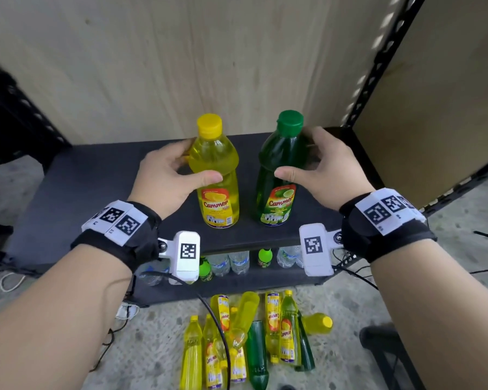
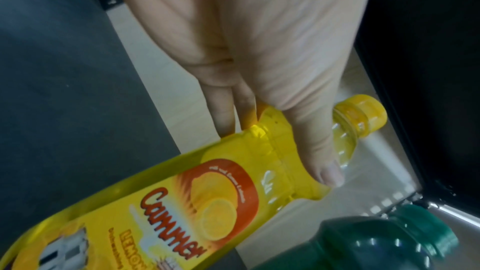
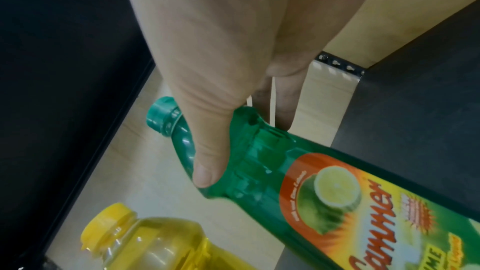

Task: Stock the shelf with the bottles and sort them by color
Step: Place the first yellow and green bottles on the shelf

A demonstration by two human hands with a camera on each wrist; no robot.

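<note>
A yellow bottle (image 1: pixel 217 175) with a yellow cap and a green bottle (image 1: pixel 276 175) with a green cap stand upright side by side on the dark shelf board (image 1: pixel 96 187). My left hand (image 1: pixel 198 163) grips the yellow bottle (image 2: pixel 182 202) at its shoulder, thumb in front and fingers behind. My right hand (image 1: pixel 296 157) holds the green bottle (image 3: pixel 311 182) the same way, its thumb on the shoulder below the neck. Each wrist view also shows the other bottle close by.
A wooden back panel (image 1: pixel 181 66) closes the shelf behind, with a black perforated post (image 1: pixel 378 66) at the right. The lower shelf holds clear water bottles (image 1: pixel 237 263) and small green bottles (image 1: pixel 264 257). Several yellow and green bottles (image 1: pixel 251 333) lie on the floor below.
</note>
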